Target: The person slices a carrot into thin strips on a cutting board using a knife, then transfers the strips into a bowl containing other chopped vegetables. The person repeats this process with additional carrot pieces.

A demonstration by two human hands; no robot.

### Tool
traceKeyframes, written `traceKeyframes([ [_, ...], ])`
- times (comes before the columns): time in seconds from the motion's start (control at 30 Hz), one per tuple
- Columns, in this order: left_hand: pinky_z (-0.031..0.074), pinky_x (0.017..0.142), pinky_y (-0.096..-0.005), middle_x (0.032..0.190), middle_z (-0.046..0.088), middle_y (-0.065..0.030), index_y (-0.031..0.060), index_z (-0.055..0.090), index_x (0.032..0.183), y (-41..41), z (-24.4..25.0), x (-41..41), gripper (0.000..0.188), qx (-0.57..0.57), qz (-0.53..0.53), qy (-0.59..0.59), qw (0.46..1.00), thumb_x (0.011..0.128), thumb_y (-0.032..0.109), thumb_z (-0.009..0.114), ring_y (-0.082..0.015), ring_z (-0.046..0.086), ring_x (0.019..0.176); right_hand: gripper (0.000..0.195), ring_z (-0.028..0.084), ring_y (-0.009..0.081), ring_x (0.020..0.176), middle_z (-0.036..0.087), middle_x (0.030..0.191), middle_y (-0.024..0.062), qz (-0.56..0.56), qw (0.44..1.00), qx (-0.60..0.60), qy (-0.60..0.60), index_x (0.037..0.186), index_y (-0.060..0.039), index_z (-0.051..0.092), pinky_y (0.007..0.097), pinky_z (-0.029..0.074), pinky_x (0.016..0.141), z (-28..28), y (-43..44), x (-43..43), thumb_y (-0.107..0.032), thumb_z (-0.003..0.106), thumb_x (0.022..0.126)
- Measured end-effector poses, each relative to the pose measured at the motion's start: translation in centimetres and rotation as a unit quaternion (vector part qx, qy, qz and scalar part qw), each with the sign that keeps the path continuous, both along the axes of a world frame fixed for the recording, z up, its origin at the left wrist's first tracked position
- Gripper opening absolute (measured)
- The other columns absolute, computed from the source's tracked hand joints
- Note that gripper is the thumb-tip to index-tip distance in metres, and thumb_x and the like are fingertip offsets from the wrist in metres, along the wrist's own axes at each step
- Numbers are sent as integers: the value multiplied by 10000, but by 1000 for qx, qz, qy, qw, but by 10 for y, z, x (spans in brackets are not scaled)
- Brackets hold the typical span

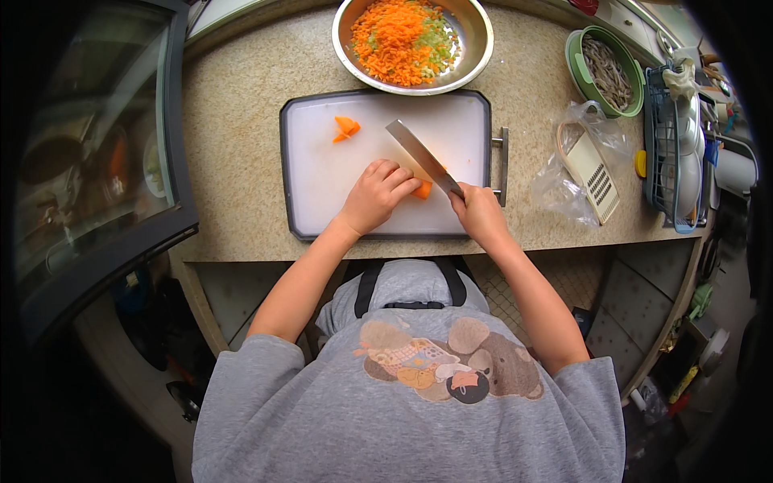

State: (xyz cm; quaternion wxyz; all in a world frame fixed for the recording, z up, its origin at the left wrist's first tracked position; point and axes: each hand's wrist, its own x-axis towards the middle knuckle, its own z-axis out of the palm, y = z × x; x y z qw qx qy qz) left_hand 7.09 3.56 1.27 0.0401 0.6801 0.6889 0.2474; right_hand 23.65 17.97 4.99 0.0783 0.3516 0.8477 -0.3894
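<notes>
On a white cutting board with a dark rim, my left hand holds a piece of carrot down under its fingers. The orange end sticks out to the right of the fingertips. My right hand grips the handle of a kitchen knife, whose broad blade slants up and to the left over the board, just beyond the carrot. Several carrot offcuts lie at the board's upper left. Touching or overlapping the far edge of the board, a steel bowl holds finely chopped carrot and a pale green vegetable.
At right, a flat grater rests on a clear plastic bag. Beyond it are a green colander of what look like shrimp and a blue dish rack. An open window frame juts in at left.
</notes>
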Motion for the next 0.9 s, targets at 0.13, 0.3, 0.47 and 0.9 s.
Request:
traceKeyframes([
  [0.13, 411, 923, -348, 974, 593, -11, 125, 625, 1002, 8, 10, -15, 255, -9, -61, 37, 997, 753, 121, 571, -193, 545, 977, 173, 578, 440, 693, 597, 708, 236, -17, 1000, -5, 8, 813, -17, 618, 499, 462, 630, 1, 1, 7, -170, 563, 872],
  [0.3, 419, 896, -352, 1040, 613, -32, 106, 630, 1048, 15, 4, -15, 285, -16, -43, 14, 999, 766, 126, 594, -205, 560, 985, 172, 565, 438, 673, 573, 673, 241, -44, 998, -12, 35, 807, -4, 606, 484, 446, 603, 3, 0, 15, -163, 573, 864],
  [0.47, 423, 902, -373, 1041, 595, -44, 95, 618, 1067, 8, -1, -19, 294, -96, -75, -44, 992, 776, 143, 625, -214, 547, 994, 176, 548, 442, 657, 550, 662, 247, -71, 995, -36, 60, 808, 6, 597, 460, 432, 576, -4, 2, 20, -161, 576, 862],
  [0.9, 460, 854, -355, 974, 604, -39, 77, 666, 1038, -19, -6, 8, 322, 57, 3, -7, 998, 717, 80, 643, -224, 562, 937, 155, 611, 385, 622, 610, 640, 191, -10, 999, 27, 37, 937, -64, 590, 480, 481, 571, 16, -11, 14, -209, 550, 900],
])
